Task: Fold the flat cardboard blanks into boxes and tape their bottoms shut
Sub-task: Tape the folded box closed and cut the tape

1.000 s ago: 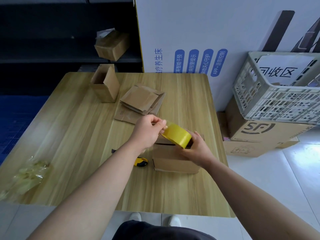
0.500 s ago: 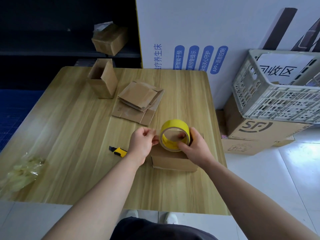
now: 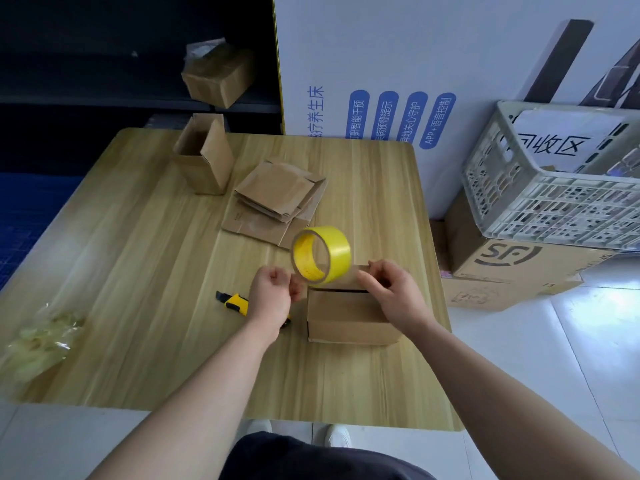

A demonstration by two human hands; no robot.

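Observation:
A folded cardboard box (image 3: 349, 318) lies on the wooden table (image 3: 138, 271), with a dark gap along its top seam. Just above its far edge stands a yellow tape roll (image 3: 337, 252), on edge. My left hand (image 3: 272, 294) has curled fingers that hold the roll at its lower left rim. My right hand (image 3: 393, 289) is over the box's right end and pinches a clear strip of tape that runs from the roll. A stack of flat cardboard blanks (image 3: 277, 202) lies further back.
An upright open box (image 3: 204, 157) stands at the table's far left. A yellow utility knife (image 3: 235, 301) lies left of my left hand, crumpled plastic film (image 3: 41, 341) at the left edge. Right of the table, a plastic crate (image 3: 554, 202) rests on a printed carton (image 3: 519, 268).
The roll has turned from facing me to standing on edge, a little further back. My right hand has come out of its core to the strip; my left hand now holds the roll.

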